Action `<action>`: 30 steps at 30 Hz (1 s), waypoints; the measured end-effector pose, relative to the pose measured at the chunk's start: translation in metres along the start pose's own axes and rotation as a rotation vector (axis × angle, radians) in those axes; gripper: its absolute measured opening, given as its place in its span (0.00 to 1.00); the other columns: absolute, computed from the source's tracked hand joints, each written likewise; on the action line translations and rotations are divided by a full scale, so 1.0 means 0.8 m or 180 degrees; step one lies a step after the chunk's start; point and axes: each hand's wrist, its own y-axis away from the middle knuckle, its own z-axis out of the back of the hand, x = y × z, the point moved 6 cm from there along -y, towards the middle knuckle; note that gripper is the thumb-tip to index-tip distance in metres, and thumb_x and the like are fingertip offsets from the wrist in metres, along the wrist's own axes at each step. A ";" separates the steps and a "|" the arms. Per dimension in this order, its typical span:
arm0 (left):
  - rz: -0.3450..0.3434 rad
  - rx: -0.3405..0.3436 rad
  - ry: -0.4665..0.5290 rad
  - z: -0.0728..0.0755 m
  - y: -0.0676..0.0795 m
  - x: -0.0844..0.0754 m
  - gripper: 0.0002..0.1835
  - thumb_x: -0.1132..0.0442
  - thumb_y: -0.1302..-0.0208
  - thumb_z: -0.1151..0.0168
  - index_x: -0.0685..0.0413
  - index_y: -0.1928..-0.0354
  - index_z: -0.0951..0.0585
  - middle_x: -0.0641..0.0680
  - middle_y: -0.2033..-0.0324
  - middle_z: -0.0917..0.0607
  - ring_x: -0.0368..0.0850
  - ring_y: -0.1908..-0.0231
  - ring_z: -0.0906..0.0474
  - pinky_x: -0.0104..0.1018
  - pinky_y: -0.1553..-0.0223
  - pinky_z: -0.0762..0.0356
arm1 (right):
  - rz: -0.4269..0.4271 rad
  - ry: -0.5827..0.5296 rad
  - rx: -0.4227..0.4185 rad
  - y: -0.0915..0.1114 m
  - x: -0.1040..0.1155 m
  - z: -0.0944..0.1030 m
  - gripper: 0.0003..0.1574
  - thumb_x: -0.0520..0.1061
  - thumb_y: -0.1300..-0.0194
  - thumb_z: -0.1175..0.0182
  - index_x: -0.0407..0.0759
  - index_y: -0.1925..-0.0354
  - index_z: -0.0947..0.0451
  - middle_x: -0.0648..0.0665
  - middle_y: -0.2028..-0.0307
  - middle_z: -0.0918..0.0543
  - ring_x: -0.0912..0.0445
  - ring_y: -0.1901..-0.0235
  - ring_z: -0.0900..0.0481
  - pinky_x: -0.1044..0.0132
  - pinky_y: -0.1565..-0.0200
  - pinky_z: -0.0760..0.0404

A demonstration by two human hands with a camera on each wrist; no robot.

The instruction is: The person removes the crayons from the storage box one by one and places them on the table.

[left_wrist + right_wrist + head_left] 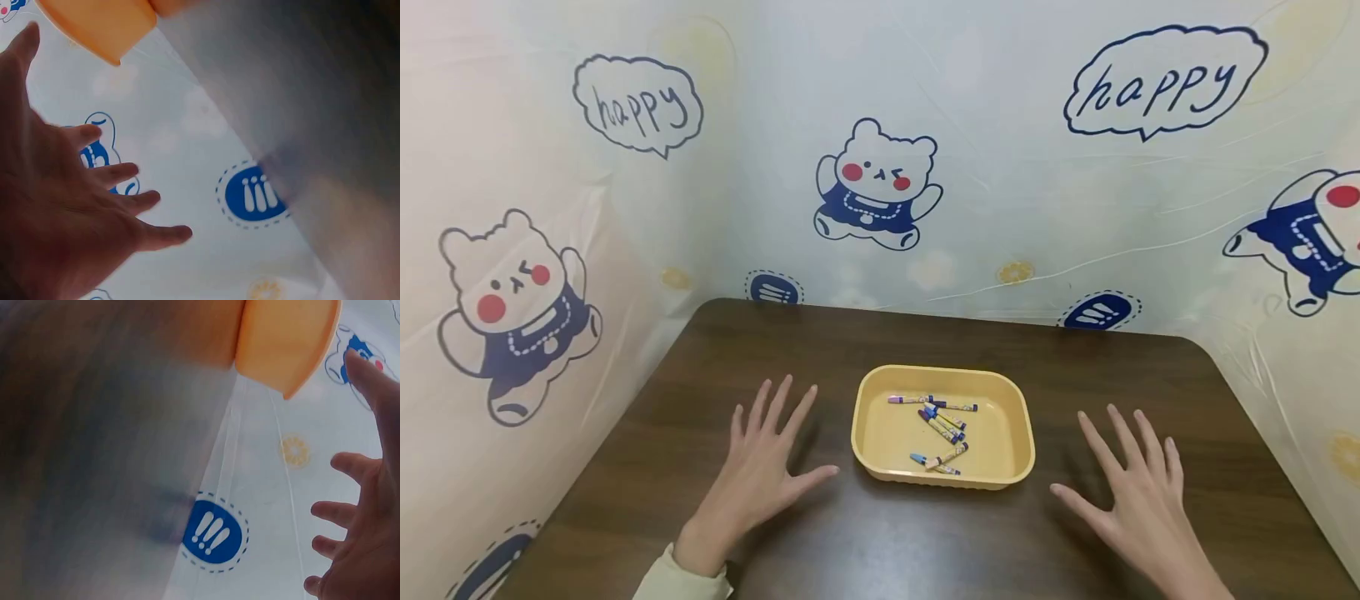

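Note:
A shallow yellow plastic tray (1000, 433) sits in the middle of the dark table. Inside it lie several crayons in printed wrappers, among them a pink one (902, 400), a dark purple one (934, 423) and a blue one (920, 458). To the tray's left, my left hand (767, 467) is spread with straight fingers and holds nothing. My right hand (1142, 500) is on the other side, fingers likewise spread, nothing in it. Both wrist views show the tray's outer wall (103, 28) beyond each thumb.
The dark brown wooden table (910, 550) has rounded far corners. Light fabric walls (1000, 225) printed with cartoon bears and "happy" bubbles stand close around its back and sides. A pale sleeve cuff (681, 575) shows at my left wrist.

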 end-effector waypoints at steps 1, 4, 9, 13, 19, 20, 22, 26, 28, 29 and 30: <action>-0.0014 -0.0031 0.0103 0.002 -0.001 -0.002 0.53 0.23 0.45 0.44 0.32 0.21 0.50 0.56 0.22 0.53 0.62 0.24 0.58 0.76 0.36 0.53 | 0.0015 -0.0034 -0.0017 -0.001 0.002 0.001 0.61 0.67 0.49 0.29 0.59 0.23 0.45 0.35 0.27 0.43 0.37 0.25 0.58 0.32 0.31 0.67; -0.0070 -0.0145 0.0468 0.011 -0.004 -0.011 0.44 0.31 0.37 0.43 0.35 0.23 0.43 0.56 0.26 0.40 0.58 0.29 0.41 0.67 0.36 0.40 | 0.0102 -0.0163 -0.0116 -0.008 0.012 0.007 0.56 0.60 0.45 0.29 0.54 0.24 0.43 0.34 0.29 0.39 0.37 0.26 0.52 0.31 0.32 0.59; -0.0149 -0.0146 0.1021 0.017 -0.012 -0.026 0.29 0.42 0.30 0.43 0.38 0.30 0.32 0.47 0.46 0.18 0.44 0.49 0.19 0.49 0.50 0.20 | 0.0390 -0.0357 -0.0304 -0.022 0.033 0.018 0.47 0.48 0.43 0.30 0.45 0.28 0.36 0.35 0.33 0.32 0.38 0.31 0.42 0.34 0.39 0.42; -0.0165 0.0126 0.1386 0.010 -0.020 -0.039 0.23 0.48 0.29 0.41 0.36 0.34 0.29 0.42 0.63 0.16 0.34 0.65 0.20 0.37 0.63 0.18 | 0.0582 -0.0422 -0.0291 -0.030 0.049 0.019 0.38 0.44 0.41 0.32 0.41 0.34 0.29 0.38 0.38 0.27 0.41 0.35 0.35 0.50 0.35 0.38; -0.0141 0.0644 0.2095 -0.009 -0.028 -0.052 0.21 0.56 0.27 0.43 0.41 0.34 0.29 0.52 0.68 0.15 0.46 0.74 0.18 0.33 0.73 0.19 | 0.0860 -0.0432 -0.0188 -0.040 0.076 0.007 0.25 0.41 0.43 0.31 0.39 0.46 0.20 0.42 0.47 0.20 0.49 0.45 0.25 0.59 0.44 0.26; -0.0114 0.0715 0.2212 -0.012 -0.029 -0.053 0.20 0.56 0.26 0.44 0.40 0.35 0.28 0.53 0.68 0.15 0.49 0.74 0.18 0.35 0.74 0.19 | 0.0917 -0.0422 -0.0174 -0.041 0.081 0.005 0.24 0.40 0.44 0.30 0.39 0.48 0.19 0.43 0.49 0.20 0.50 0.47 0.24 0.57 0.48 0.23; -0.0051 0.0808 0.2392 -0.017 -0.030 -0.055 0.18 0.54 0.26 0.44 0.39 0.36 0.27 0.55 0.69 0.16 0.52 0.76 0.18 0.40 0.76 0.18 | 0.1045 -0.0434 -0.0164 -0.044 0.091 0.000 0.22 0.38 0.46 0.29 0.39 0.51 0.18 0.44 0.52 0.18 0.51 0.51 0.22 0.55 0.53 0.19; 0.0039 0.0840 0.2575 -0.026 -0.033 -0.055 0.17 0.53 0.26 0.44 0.43 0.39 0.24 0.59 0.71 0.17 0.55 0.78 0.19 0.46 0.80 0.19 | 0.1216 -0.0500 -0.0133 -0.049 0.107 -0.011 0.18 0.36 0.47 0.29 0.41 0.55 0.17 0.46 0.56 0.18 0.53 0.55 0.20 0.56 0.56 0.17; 0.0085 0.0846 0.2601 -0.032 -0.035 -0.055 0.16 0.57 0.27 0.43 0.47 0.40 0.24 0.61 0.72 0.18 0.53 0.80 0.20 0.46 0.82 0.20 | 0.1283 -0.0552 -0.0116 -0.051 0.115 -0.016 0.18 0.35 0.48 0.28 0.42 0.56 0.17 0.47 0.57 0.17 0.54 0.56 0.20 0.58 0.58 0.17; 0.0114 0.0858 0.2622 -0.034 -0.035 -0.055 0.16 0.60 0.28 0.42 0.50 0.40 0.24 0.61 0.72 0.18 0.52 0.81 0.21 0.45 0.82 0.20 | 0.1305 -0.0570 -0.0096 -0.053 0.119 -0.020 0.18 0.35 0.48 0.28 0.42 0.56 0.17 0.47 0.58 0.17 0.55 0.57 0.20 0.58 0.58 0.17; 0.0154 0.0876 0.2661 -0.037 -0.035 -0.056 0.17 0.63 0.29 0.41 0.53 0.40 0.24 0.62 0.73 0.19 0.51 0.82 0.21 0.45 0.82 0.20 | 0.1334 -0.0595 -0.0081 -0.054 0.122 -0.023 0.18 0.34 0.48 0.28 0.42 0.57 0.17 0.48 0.59 0.17 0.55 0.58 0.20 0.59 0.59 0.17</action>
